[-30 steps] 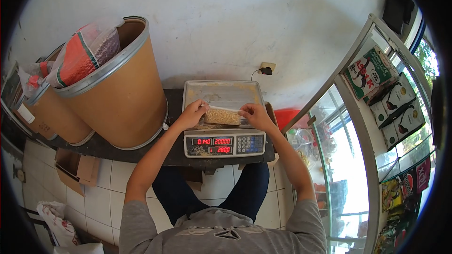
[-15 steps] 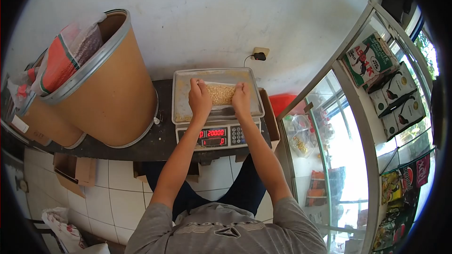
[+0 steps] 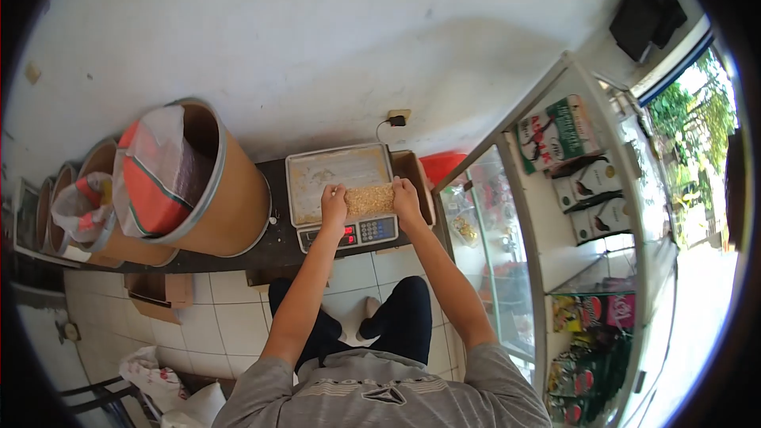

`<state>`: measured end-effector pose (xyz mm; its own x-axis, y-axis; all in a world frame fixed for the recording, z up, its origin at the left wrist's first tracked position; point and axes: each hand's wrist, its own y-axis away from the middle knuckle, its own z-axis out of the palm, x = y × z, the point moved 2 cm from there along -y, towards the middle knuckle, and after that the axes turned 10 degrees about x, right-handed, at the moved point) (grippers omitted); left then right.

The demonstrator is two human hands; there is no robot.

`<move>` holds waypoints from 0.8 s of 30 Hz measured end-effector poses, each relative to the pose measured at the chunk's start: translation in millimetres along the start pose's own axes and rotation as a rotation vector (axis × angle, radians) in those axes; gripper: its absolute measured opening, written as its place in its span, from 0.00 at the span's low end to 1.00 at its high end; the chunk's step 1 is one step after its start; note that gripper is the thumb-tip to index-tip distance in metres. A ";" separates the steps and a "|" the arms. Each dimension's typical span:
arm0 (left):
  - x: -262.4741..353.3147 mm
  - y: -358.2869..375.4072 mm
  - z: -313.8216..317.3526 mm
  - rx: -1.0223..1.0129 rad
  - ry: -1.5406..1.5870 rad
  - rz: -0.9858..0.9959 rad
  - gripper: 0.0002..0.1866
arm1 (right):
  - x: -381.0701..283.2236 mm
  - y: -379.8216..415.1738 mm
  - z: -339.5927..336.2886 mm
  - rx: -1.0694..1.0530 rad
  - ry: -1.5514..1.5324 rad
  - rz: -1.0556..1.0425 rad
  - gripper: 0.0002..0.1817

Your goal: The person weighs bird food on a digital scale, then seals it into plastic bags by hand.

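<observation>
A clear plastic bag of yellowish grain point(image 3: 369, 200) is stretched between my two hands, over the front right part of the digital scale. My left hand point(image 3: 334, 204) is closed on the bag's left end, and my right hand point(image 3: 407, 200) grips its right end. Behind the bag lies the scale's metal pan point(image 3: 333, 170), dusted with pale residue. Red digits glow on the scale's display point(image 3: 349, 234), partly covered by my left hand and wrist.
Cardboard drums point(image 3: 238, 198) with sacks inside stand left on the dark table point(image 3: 277, 247). An open cardboard box point(image 3: 412, 178) sits right of the scale. A glass display cabinet point(image 3: 507, 214) with packets is further right. The scale's plug point(image 3: 397, 120) is in the wall socket.
The bag has come off the pan and moved right and towards me, still held at both ends. My view has also turned to the right.
</observation>
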<state>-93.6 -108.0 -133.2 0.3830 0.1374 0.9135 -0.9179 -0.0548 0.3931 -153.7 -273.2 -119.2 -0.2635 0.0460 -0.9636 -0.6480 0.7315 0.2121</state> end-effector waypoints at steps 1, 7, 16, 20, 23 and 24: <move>24.2 21.9 5.8 -0.012 -0.005 -0.005 0.10 | -28.6 12.8 -15.1 0.013 0.000 0.005 0.17; 111.3 115.3 34.6 -0.102 0.035 -0.293 0.11 | -132.6 67.5 -92.5 0.060 -0.068 0.063 0.20; 166.5 218.4 83.0 -0.114 -0.177 0.074 0.13 | -199.8 111.4 -175.3 0.276 0.089 -0.109 0.20; 169.4 237.0 100.0 -0.285 -0.050 -0.129 0.14 | -228.1 145.5 -208.4 0.394 -0.059 -0.126 0.18; 184.1 264.7 105.5 -0.442 -0.050 -0.077 0.14 | -214.4 156.9 -234.8 0.526 0.216 -0.229 0.17; 191.0 274.4 104.6 -0.480 -0.063 -0.055 0.14 | -218.4 168.0 -241.4 0.561 0.210 -0.233 0.17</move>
<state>-261.5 -200.3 160.1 0.4240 0.0659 0.9033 -0.8347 0.4155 0.3615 -377.5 -324.6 166.3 -0.3321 -0.2501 -0.9095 -0.2480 0.9534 -0.1716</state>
